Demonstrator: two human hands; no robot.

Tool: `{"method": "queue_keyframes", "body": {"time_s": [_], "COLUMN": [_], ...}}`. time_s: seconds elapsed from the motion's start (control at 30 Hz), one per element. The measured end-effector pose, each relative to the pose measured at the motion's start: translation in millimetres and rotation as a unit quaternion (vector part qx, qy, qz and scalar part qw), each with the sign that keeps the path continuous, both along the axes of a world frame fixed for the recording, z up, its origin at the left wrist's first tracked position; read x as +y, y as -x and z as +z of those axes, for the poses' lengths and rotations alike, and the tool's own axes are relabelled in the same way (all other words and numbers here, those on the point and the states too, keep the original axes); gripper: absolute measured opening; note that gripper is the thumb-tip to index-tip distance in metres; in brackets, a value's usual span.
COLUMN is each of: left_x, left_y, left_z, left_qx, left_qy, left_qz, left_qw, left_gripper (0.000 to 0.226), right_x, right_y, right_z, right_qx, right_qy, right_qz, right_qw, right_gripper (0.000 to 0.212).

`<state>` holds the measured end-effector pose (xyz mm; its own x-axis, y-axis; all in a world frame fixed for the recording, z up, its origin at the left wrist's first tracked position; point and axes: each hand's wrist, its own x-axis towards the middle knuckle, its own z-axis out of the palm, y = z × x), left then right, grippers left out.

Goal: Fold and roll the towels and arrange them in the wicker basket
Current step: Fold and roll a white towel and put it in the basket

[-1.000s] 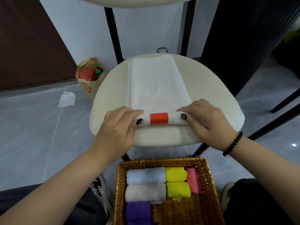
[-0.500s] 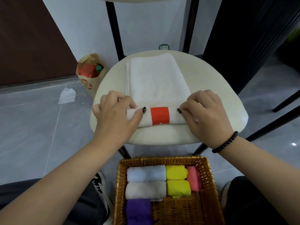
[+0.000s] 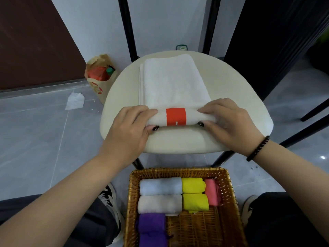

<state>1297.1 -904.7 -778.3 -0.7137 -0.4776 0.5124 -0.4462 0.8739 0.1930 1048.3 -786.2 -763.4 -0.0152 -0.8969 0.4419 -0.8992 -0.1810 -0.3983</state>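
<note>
A folded white towel (image 3: 170, 82) with an orange patch lies lengthwise on a cream chair seat (image 3: 236, 104). Its near end is wound into a roll. My left hand (image 3: 130, 127) grips the roll's left end, fingers curled over the top and thumb under it. My right hand (image 3: 229, 122) grips the right end the same way. Below the seat stands the wicker basket (image 3: 229, 189) holding rolled towels: a pale blue one (image 3: 160, 186), a white one (image 3: 159, 204), two yellow, a pink one (image 3: 211, 194) and a purple one (image 3: 151, 229).
A paper bag (image 3: 99, 81) with a red packet leans against the wall at left, with a crumpled tissue (image 3: 74, 101) on the grey floor near it. Black chair legs and a dark panel stand at right. My knees and shoes flank the basket.
Both hands have rolled the towel's near end further away from me. The roll is thicker and more of the orange patch faces up.
</note>
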Motion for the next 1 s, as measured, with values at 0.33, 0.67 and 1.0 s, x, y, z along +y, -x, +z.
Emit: {"method": "queue_keyframes", "body": {"time_s": [0.33,0.67,1.0], "left_x": [0,-19,8], "left_y": [12,26,11], "left_z": [25,32,0], "left_qx": [0.022,-0.037,-0.072], "left_qy": [-0.284,-0.230,0.020], "left_qz": [0.035,0.096,-0.028], "left_qw": [0.958,0.968,0.997], "left_gripper": [0.017,0.022,0.054], "right_x": [-13,-24,-9], "right_y": [-11,-17,5], "right_z": [16,-7,-9], "right_qx": [-0.138,0.101,0.129], "right_qy": [-0.122,0.136,0.067], "right_qz": [-0.089,-0.128,0.034], "right_qw": [0.979,0.977,0.989], "right_gripper": [0.025,0.017,0.043]}}
